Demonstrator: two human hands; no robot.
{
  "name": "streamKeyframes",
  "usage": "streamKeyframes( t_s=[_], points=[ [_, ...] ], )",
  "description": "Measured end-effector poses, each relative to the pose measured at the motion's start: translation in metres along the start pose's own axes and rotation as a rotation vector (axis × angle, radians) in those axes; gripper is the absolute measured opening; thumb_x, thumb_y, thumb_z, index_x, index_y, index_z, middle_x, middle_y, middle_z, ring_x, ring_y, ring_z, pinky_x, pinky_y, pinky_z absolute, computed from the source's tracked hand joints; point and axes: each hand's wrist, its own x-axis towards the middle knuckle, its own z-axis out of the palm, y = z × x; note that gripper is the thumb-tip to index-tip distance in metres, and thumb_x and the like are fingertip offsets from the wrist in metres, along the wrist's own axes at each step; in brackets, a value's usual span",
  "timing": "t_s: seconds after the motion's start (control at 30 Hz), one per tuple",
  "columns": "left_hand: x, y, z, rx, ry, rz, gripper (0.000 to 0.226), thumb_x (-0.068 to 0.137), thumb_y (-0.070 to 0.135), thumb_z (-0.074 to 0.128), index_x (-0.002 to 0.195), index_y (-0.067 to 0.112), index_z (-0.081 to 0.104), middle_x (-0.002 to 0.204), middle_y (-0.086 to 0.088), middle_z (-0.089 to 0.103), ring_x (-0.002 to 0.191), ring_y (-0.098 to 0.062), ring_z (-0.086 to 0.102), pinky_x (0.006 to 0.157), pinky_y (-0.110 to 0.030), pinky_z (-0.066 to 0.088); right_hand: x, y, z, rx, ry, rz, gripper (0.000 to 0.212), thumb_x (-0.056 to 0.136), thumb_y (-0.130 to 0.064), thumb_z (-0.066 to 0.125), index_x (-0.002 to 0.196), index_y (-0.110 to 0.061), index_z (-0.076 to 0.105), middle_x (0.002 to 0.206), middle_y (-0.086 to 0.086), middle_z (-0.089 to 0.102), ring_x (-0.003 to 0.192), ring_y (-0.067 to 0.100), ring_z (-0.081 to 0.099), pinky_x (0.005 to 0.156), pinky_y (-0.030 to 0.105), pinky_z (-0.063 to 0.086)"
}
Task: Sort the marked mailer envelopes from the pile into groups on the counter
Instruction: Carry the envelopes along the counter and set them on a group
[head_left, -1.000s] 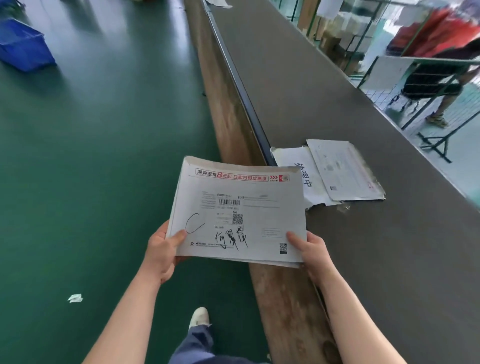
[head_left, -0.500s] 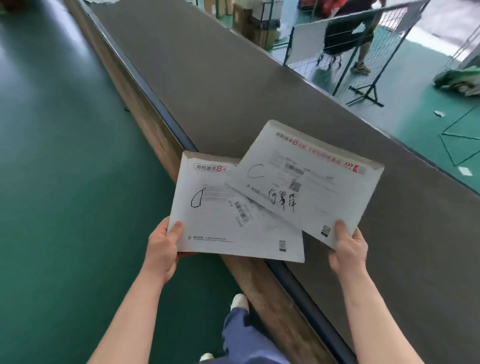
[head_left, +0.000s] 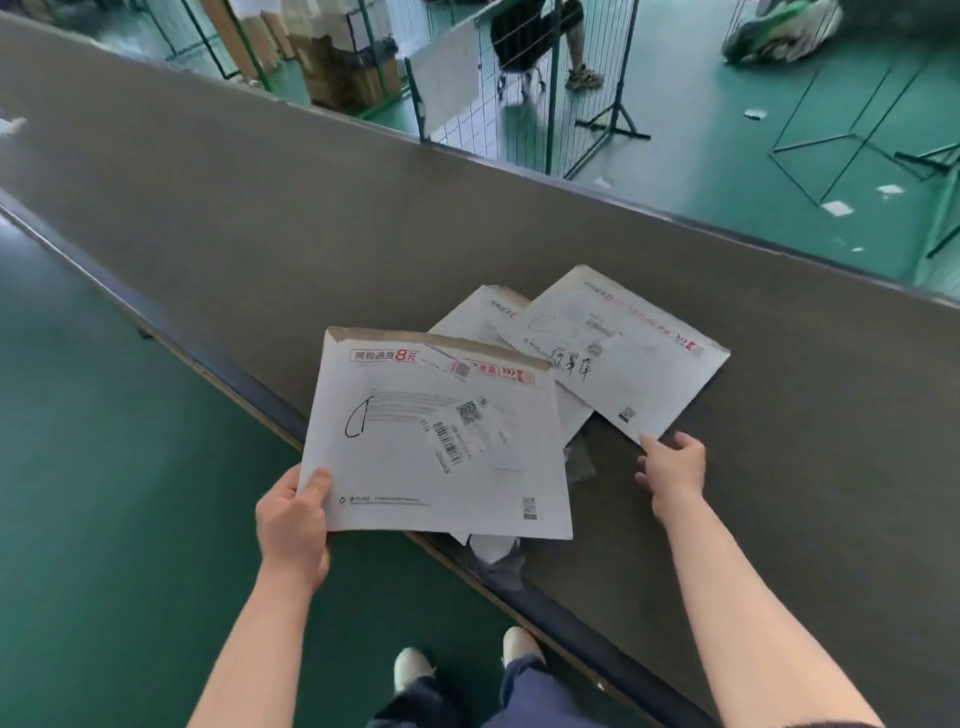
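Seen from above, two bare forearms reach out over a green floor (head_left: 104, 467). The left hand (head_left: 293, 525) pinches the near corner of a grey-white mailer envelope (head_left: 441, 441), thumb on top, keeping it level above the counter's near edge, likely the next one to sort. It carries a hand-drawn black loop, a red banner and a slanted barcode label. Just beyond, the right hand (head_left: 675, 470), fingers loosely spread, touches the corner of a second envelope (head_left: 623, 358), marked with a curved stroke and handwritten characters, lying flat on another envelope (head_left: 478, 317) on the dark counter (head_left: 311, 208), apparently one sorted group.
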Motion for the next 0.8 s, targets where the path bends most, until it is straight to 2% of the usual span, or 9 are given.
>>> streamKeyframes(
  t_s=[0.03, 0.1, 0.2, 0.33, 0.4, 0.53, 0.63, 0.7, 0.8],
  points=[
    [0.006, 0.001, 0.001, -0.001, -0.004, -0.001, 0.022, 0.103, 0.004, 0.052, 0.098, 0.014, 0.071, 0.097, -0.004, 0.074, 0.085, -0.022, 0.070, 0.074, -0.034, 0.056, -0.005, 0.008, 0.001, -0.002, 0.041, 0.007, 0.053, 0.097, -0.018, 0.068, 0.144, -0.009, 0.045, 0.095, 0.002, 0.059, 0.069, 0.015, 0.057, 0.064, 0.034, 0.052],
    [0.017, -0.001, 0.001, -0.006, -0.019, -0.014, 0.022, 0.103, 0.004, 0.053, 0.098, 0.013, 0.072, 0.097, -0.004, 0.074, 0.086, -0.023, 0.070, 0.076, -0.036, 0.056, -0.020, 0.022, 0.005, 0.005, 0.035, 0.017, 0.042, 0.099, -0.021, 0.066, 0.136, -0.011, 0.051, 0.099, 0.001, 0.060, 0.070, 0.016, 0.060, 0.064, 0.034, 0.052],
    [0.040, -0.005, 0.003, -0.008, -0.061, -0.037, 0.021, 0.102, 0.006, 0.054, 0.097, 0.012, 0.073, 0.097, -0.006, 0.076, 0.089, -0.029, 0.070, 0.080, -0.042, 0.057, -0.043, 0.033, 0.022, -0.040, -0.110, 0.034, 0.023, 0.103, -0.028, 0.060, 0.117, -0.009, 0.062, 0.105, 0.006, 0.066, 0.077, 0.020, 0.065, 0.065, 0.034, 0.054],
    [0.067, -0.010, 0.004, -0.046, -0.162, -0.088, 0.019, 0.103, 0.007, 0.054, 0.103, 0.012, 0.072, 0.107, -0.012, 0.075, 0.094, -0.030, 0.069, 0.084, -0.045, 0.055, -0.067, 0.035, 0.050, -0.063, -0.310, 0.027, 0.031, 0.106, -0.035, 0.055, 0.109, -0.007, 0.068, 0.098, 0.014, 0.071, 0.075, 0.024, 0.065, 0.063, 0.035, 0.053],
    [0.084, -0.010, 0.003, -0.089, -0.256, -0.123, 0.019, 0.104, 0.009, 0.053, 0.109, 0.011, 0.071, 0.110, -0.012, 0.074, 0.096, -0.030, 0.068, 0.084, -0.045, 0.056, -0.082, 0.035, 0.065, -0.102, -0.342, 0.018, 0.032, 0.105, -0.037, 0.055, 0.111, -0.008, 0.067, 0.101, 0.014, 0.071, 0.075, 0.023, 0.066, 0.064, 0.036, 0.053],
    [0.108, -0.007, 0.007, -0.117, -0.454, -0.206, 0.021, 0.106, 0.010, 0.050, 0.116, 0.009, 0.068, 0.099, -0.007, 0.076, 0.086, -0.025, 0.071, 0.070, -0.040, 0.060, -0.120, 0.044, 0.078, -0.140, -0.276, -0.022, 0.023, 0.104, -0.032, 0.059, 0.114, -0.012, 0.066, 0.106, 0.013, 0.073, 0.077, 0.022, 0.071, 0.070, 0.037, 0.058],
    [0.109, -0.003, 0.020, -0.190, -0.598, -0.295, 0.022, 0.106, 0.011, 0.048, 0.116, 0.011, 0.067, 0.104, -0.009, 0.076, 0.087, -0.025, 0.073, 0.068, -0.036, 0.063, -0.144, 0.053, 0.068, -0.198, -0.148, -0.075, 0.023, 0.103, -0.032, 0.061, 0.121, -0.018, 0.062, 0.110, 0.004, 0.072, 0.091, 0.021, 0.073, 0.078, 0.039, 0.061],
    [0.099, -0.002, 0.031, -0.227, -0.712, -0.363, 0.023, 0.106, 0.013, 0.048, 0.120, 0.014, 0.067, 0.108, -0.008, 0.077, 0.092, -0.024, 0.075, 0.072, -0.037, 0.065, -0.160, 0.060, 0.049, -0.182, -0.080, -0.065, 0.028, 0.102, -0.034, 0.061, 0.125, -0.019, 0.060, 0.114, 0.001, 0.071, 0.099, 0.021, 0.071, 0.075, 0.033, 0.060],
    [0.072, -0.004, 0.052, -0.195, -0.848, -0.429, 0.025, 0.105, 0.015, 0.049, 0.124, 0.012, 0.065, 0.109, -0.009, 0.077, 0.091, -0.024, 0.075, 0.071, -0.038, 0.064, -0.181, 0.071, 0.015, -0.102, -0.017, -0.045, 0.029, 0.102, -0.036, 0.060, 0.125, -0.019, 0.059, 0.117, -0.001, 0.070, 0.103, 0.018, 0.069, 0.069, 0.022, 0.054]
  ],
)
